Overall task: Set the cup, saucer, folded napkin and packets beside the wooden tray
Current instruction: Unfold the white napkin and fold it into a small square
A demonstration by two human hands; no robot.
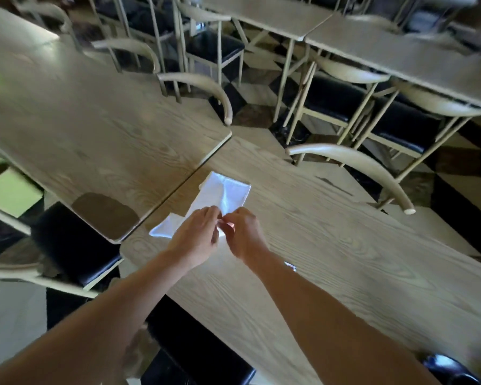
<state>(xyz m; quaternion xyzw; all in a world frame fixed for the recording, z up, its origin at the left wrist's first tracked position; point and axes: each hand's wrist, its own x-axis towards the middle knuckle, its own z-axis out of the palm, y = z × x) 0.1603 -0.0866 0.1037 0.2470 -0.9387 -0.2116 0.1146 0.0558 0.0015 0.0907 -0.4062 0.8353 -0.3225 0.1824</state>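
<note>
In the head view, a pale wood-grain tabletop [345,245] runs from the middle of the frame out toward 5 o'clock. A second tabletop of the same pale wood [81,120] butts against it at 10 o'clock, with a narrow seam between the two. More tables of this kind stand across the top of the frame. Cream metal chairs with curved backrests and black seats [353,162] are tucked along their edges, the nearest one at 2 o'clock. The floor [258,87] is tiled in a dark and light cube pattern. A flat light-green surface [9,190] shows at 9 o'clock, and a dark glossy rounded object [450,368], cut by the frame, sits at 5 o'clock.

A white cloth napkin [225,190], partly folded, lies flat on the near tabletop just beside the seam. It reaches to 12 o'clock of the hands, and one corner shows at 9 o'clock of the left hand [196,237]. Both bare forearms come in from the bottom and the hands meet over the napkin's near edge. The right hand [245,237] has its grip closed, thumb and fingertips pinching a small pale pinkish piece [228,225]; blur hides what it is. The left hand's fingers are curled, with their tips touching that same spot. I cannot tell whether its grip is on the piece, on the napkin or on nothing. A small glinting white scrap [290,266] lies on the tabletop at 4 o'clock of the right hand, touching the forearm's outline.
</note>
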